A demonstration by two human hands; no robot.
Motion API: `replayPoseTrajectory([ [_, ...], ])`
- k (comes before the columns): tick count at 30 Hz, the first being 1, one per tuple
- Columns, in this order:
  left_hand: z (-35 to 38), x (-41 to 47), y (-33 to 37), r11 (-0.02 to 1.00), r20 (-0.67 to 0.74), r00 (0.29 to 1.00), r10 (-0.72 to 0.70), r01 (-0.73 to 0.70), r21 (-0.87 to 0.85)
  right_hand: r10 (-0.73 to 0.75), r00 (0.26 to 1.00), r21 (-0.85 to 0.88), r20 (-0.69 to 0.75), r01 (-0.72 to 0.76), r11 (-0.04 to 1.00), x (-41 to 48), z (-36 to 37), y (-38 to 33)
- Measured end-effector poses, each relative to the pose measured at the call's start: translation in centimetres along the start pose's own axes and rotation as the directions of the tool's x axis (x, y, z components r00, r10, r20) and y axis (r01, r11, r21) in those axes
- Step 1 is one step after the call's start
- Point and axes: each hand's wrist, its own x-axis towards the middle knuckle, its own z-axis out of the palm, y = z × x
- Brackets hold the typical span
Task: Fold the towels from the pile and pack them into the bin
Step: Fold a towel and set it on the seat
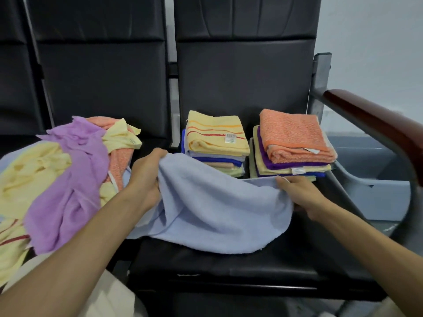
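A pale blue towel [212, 202] lies spread and rumpled over the front of a black seat [229, 266], held at both top corners. The left hand [146, 177] is closed around the towel's upper left corner, fingers wrapped into the cloth and lifting it slightly. The right hand [299, 193] pinches the upper right corner, thumb on top and fingers tucked under the edge, so that the top hem runs fairly taut between the two hands. The lower edge of the towel sags toward the front lip of the seat.

Behind the towel, at the back of the same seat, stand two folded stacks. The left stack [215, 145] is topped by a yellow towel with red and orange stripes; the right stack [295, 143] is topped by an orange towel, with purple, cream and blue layers beneath. The right stack sits just behind the right hand.

Left of the towel, on the next seat, is the unfolded pile [59, 175]: lilac, yellow and orange cloth heaped loosely, touching the left forearm.

Right of the towel, beyond the wooden armrest [375, 126], sits a grey bin [375, 179]; its inside is mostly hidden, though it seems to hold no towels.
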Motion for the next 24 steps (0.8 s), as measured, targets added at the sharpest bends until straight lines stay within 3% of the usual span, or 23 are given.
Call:
replayPoseTrajectory([
  [3, -0.2, 0.4, 0.1, 0.998, 0.033, 0.999, 0.028, -0.026, -0.051, 0.101, 0.995, 0.320, 0.018, -0.101, 0.942, 0.5, -0.4, 0.3],
  [5, -0.3, 0.6, 0.1, 0.997, 0.061, 0.997, 0.042, -0.038, -0.070, 0.094, 0.995, 0.541, 0.022, -0.091, 0.836, 0.6, -0.6, 0.4],
  [7, -0.7, 1.1, 0.1, 0.996, 0.028, 0.998, 0.060, -0.058, -0.064, 0.072, 0.997, 0.648, 0.036, -0.078, 0.757, 0.7, -0.8, 0.3],
  [12, -1.6, 1.1, 0.2, 0.991, -0.058, 0.991, 0.122, -0.125, -0.048, 0.213, 0.963, 0.719, 0.166, -0.266, 0.642, -0.7, -1.6, -0.7],
  [13, -1.7, 0.6, 0.4, 0.987, -0.081, 0.984, 0.156, -0.159, -0.031, 0.205, 0.963, 0.698, 0.174, -0.268, 0.664, -1.2, -1.7, -0.8],
  [16, -1.6, -0.6, 1.3, 0.971, 0.005, 0.974, 0.226, -0.226, 0.075, 0.138, 0.983, 0.620, 0.118, -0.181, 0.764, -2.7, -1.5, -1.6],
  [18, -1.2, -1.5, 2.3, 0.981, 0.049, 0.984, 0.169, -0.172, 0.088, 0.093, 0.994, 0.578, 0.056, -0.109, 0.808, -3.8, -1.2, -2.8],
  [21, 0.1, -2.4, 5.1, 0.990, 0.104, 0.994, 0.035, -0.048, 0.129, 0.061, 0.998, 0.605, -0.006, -0.045, 0.795, -5.2, -1.5, -6.2],
  [24, 0.2, -3.0, 8.9, 0.976, 0.126, 0.986, 0.106, -0.127, 0.178, -0.030, 1.000, 0.696, 0.009, 0.015, 0.718, -6.3, -2.7, -10.4],
])
